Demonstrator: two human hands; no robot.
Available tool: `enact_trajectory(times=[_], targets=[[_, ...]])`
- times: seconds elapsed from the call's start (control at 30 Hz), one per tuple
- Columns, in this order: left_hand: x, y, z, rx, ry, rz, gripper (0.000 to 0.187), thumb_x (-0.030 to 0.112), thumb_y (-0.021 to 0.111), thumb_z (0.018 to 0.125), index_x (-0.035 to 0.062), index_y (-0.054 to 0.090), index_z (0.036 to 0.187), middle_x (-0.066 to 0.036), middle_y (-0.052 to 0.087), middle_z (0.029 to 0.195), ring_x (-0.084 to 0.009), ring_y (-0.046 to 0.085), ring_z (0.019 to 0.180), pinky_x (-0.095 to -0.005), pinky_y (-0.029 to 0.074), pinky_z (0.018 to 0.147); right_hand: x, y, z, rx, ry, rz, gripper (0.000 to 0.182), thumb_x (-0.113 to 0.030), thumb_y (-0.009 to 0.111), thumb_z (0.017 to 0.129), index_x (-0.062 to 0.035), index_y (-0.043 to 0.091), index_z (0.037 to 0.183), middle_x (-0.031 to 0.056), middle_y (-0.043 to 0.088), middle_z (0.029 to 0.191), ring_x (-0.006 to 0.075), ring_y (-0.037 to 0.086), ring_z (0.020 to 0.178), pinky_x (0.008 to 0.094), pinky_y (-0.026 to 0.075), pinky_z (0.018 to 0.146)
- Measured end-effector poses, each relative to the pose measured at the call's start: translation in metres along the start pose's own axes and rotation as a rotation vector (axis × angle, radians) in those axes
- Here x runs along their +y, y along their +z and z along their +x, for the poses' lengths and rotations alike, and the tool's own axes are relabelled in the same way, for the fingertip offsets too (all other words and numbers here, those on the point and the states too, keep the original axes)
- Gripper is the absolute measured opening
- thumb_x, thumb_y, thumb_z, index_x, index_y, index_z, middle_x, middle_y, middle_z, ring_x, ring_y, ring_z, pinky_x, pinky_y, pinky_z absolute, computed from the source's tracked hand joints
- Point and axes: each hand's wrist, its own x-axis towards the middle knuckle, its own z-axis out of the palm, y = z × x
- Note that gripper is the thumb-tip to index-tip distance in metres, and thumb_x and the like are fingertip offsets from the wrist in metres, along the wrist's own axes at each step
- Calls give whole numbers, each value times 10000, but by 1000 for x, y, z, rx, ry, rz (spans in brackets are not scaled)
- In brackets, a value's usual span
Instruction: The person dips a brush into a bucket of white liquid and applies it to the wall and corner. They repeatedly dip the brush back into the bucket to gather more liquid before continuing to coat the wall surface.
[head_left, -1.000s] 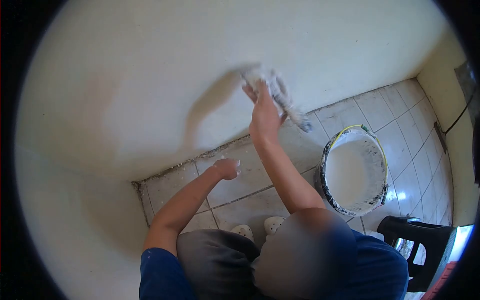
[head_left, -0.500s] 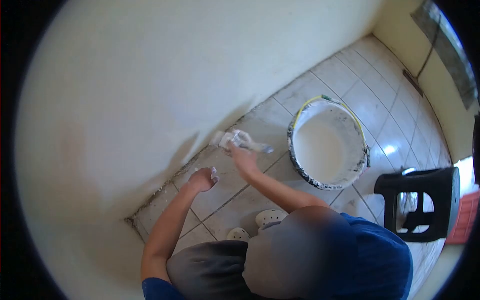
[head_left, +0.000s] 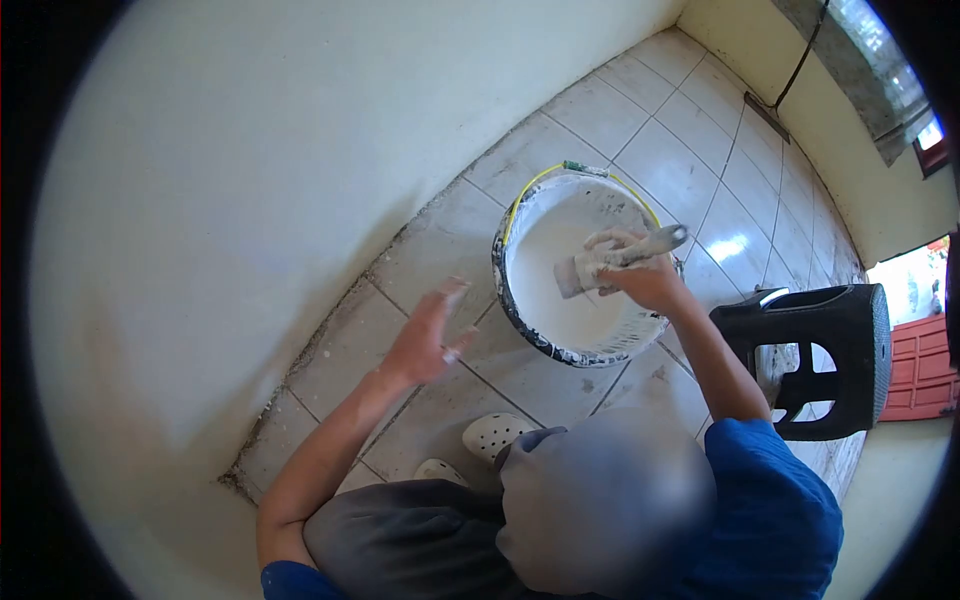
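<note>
My right hand [head_left: 648, 278] is closed around a paint-smeared paintbrush [head_left: 662, 242], its handle pointing up to the right. The wide bristle end hangs over the white paint [head_left: 540, 245] inside a bucket. Dried paint crusts the dark rim of this bucket [head_left: 508, 312], and a yellow wire handle with a green grip rests at its far side. To the left of the bucket, my left hand [head_left: 428, 335] is in the air over the floor tiles, fingers apart and holding nothing. White paint marks its fingertips.
A pale wall [head_left: 250, 150] runs along the left, with dirt where it meets the tiled floor [head_left: 440, 240]. At the right a black plastic stool [head_left: 850, 365] lies on its side, near a red crate-like object [head_left: 917, 370]. My light clogs [head_left: 495, 435] are below the bucket.
My right hand has carried the paintbrush from the foot of the wall to over the bucket. My left hand has opened and risen slightly rightward. The view has shifted, too.
</note>
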Motion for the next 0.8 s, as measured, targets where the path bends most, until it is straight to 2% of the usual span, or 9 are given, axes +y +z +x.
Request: enact_trajectory(times=[0.1,0.23,0.33,0.43,0.53,0.7,0.73,0.8], targets=[[22,6,5,-134,146,153,676,279,590,773,62,271,1328,-148,265,1376,-317,302,1247,-404,277,1015,41,9,24,-82,-112,-202,313,-33,641,678,-69,577,981,56,574,891,136,574,784,261,494,659],[30,3,2,-231,154,309,756,270,599,749,117,195,1370,-86,154,1433,-291,276,1267,-412,300,1003,70,27,50,-121,-138,-345,358,-76,661,644,-99,584,994,62,577,897,142,566,795,279,446,718],[35,2,1,-270,120,305,776,243,621,736,108,194,1370,-89,160,1431,-295,275,1267,-414,295,1006,89,39,66,-112,-294,-528,379,-70,670,635,-98,591,1005,58,593,925,138,570,763,268,462,667],[35,2,-2,-280,72,283,782,252,612,737,131,177,1376,-68,143,1438,-281,283,1264,-424,334,979,79,34,76,-406,13,-119,358,-57,662,664,-72,590,1015,78,598,953,137,581,742,265,479,607],[35,0,-2,-292,69,276,776,258,596,747,149,162,1381,-54,129,1444,-276,308,1251,-422,360,964,55,20,68,-245,131,6,303,-39,637,709,-38,587,1007,101,592,952,147,590,730,258,503,583],[25,-1,0,-326,64,218,703,259,562,785,134,189,1368,-73,174,1426,-302,399,1177,-423,383,934,51,10,47,-95,175,339,328,-59,587,778,-29,522,1098,113,575,976,178,592,774,280,537,627],[18,1,-2,-327,32,177,681,263,556,793,126,206,1361,-83,199,1415,-311,418,1156,-421,388,925,51,10,44,-86,187,395,343,-65,577,788,-29,504,1122,113,571,984,185,592,783,284,541,636],[-4,6,-14,-312,-108,110,609,267,551,805,96,274,1319,-120,266,1376,-335,447,1111,-417,396,907,49,13,39,82,260,532,357,-43,519,811,-23,459,1163,119,562,958,204,589,751,306,542,617]])
